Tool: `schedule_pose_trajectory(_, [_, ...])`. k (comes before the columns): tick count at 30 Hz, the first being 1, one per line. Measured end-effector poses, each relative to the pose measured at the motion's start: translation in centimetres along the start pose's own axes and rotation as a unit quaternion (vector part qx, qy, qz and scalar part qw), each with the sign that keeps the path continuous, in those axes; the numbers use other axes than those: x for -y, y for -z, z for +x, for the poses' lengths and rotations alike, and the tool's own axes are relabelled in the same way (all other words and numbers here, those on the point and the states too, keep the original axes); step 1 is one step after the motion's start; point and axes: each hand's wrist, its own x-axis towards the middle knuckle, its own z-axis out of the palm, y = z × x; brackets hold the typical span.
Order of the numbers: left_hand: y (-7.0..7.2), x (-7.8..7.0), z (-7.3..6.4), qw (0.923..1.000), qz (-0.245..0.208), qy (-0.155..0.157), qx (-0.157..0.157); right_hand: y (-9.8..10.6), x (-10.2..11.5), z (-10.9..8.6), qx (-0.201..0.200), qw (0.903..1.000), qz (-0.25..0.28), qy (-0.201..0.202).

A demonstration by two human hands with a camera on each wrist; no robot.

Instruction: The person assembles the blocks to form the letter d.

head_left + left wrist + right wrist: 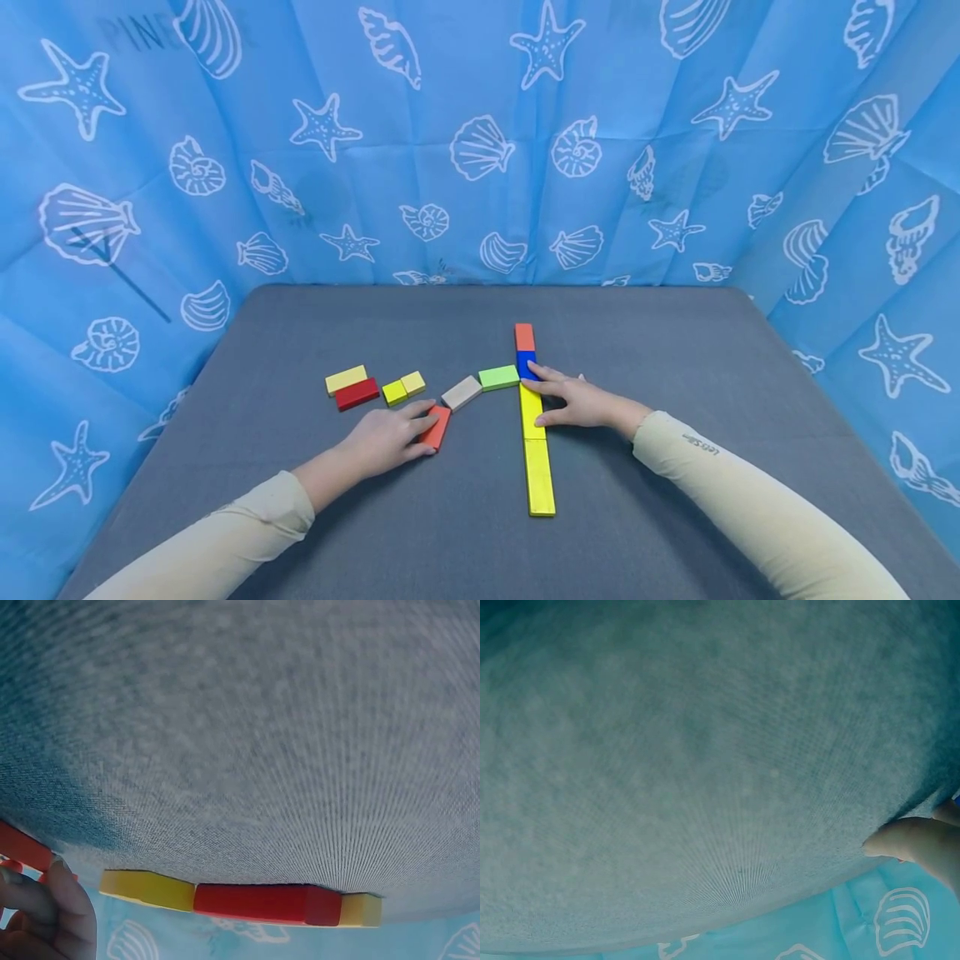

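My left hand (381,440) pinches an orange-red block (436,428) at the lower end of a curved row; in the left wrist view its fingertips (71,889) meet that block at the left edge. Beyond it in the row lie a beige block (461,392) and a light green block (498,377). The green one reaches a straight line made of an orange block (524,337), a blue block (527,367), a yellow block (532,414) and another long yellow block (539,479). Against the line's right side, my right hand (583,403) rests spread fingers on the blue and upper yellow blocks.
Left of the row lie a pale yellow block (346,380), a dark red block (357,394), and two small blocks, one bright yellow (394,392), one pale (412,382). A grey cloth covers the table (637,533). Blue curtains (420,183) with shells surround it.
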Motion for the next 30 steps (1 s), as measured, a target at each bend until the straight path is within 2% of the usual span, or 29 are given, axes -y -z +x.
schedule_pose_trajectory(5, [-0.2,0.1,0.0,1.0,-0.002,0.0,-0.001,0.0,0.0,-0.1,-0.002,1.0,0.001,0.001])
schedule_pose_trajectory(10, [-0.1,0.8,-0.5,0.9996,-0.018,0.005,-0.02,-0.1,0.0,0.0,0.0,1.0,-0.003,-0.002])
schedule_pose_trajectory(14, [0.1,2.3,-1.8,0.9977,-0.031,0.028,-0.053,-0.2,-0.1,0.0,-0.001,1.0,-0.003,-0.001])
schedule_pose_trajectory(17, [0.1,4.0,-2.9,0.9948,-0.022,0.045,-0.089,-0.2,-0.1,-0.1,-0.002,1.0,0.0,-0.001])
schedule_pose_trajectory(19, [-0.1,5.1,-3.6,0.9929,-0.017,0.061,-0.101,-0.2,-0.1,-0.1,-0.001,1.0,0.0,-0.002])
schedule_pose_trajectory(21, [-0.2,6.2,-4.4,0.9916,-0.016,0.082,-0.099,-0.2,-0.1,-0.2,-0.002,1.0,0.0,-0.003])
schedule_pose_trajectory(26, [-0.5,7.9,-5.7,0.9899,-0.002,0.134,-0.045,-0.2,-0.1,-0.1,-0.001,1.0,0.0,-0.006])
schedule_pose_trajectory(28, [-0.5,8.1,-6.0,0.9898,0.007,0.138,-0.034,-0.2,0.0,-0.1,-0.002,1.0,-0.001,-0.004])
schedule_pose_trajectory(30, [-0.5,8.2,-6.1,0.9906,0.013,0.131,-0.036,-0.2,0.0,0.0,-0.001,1.0,-0.001,-0.003])
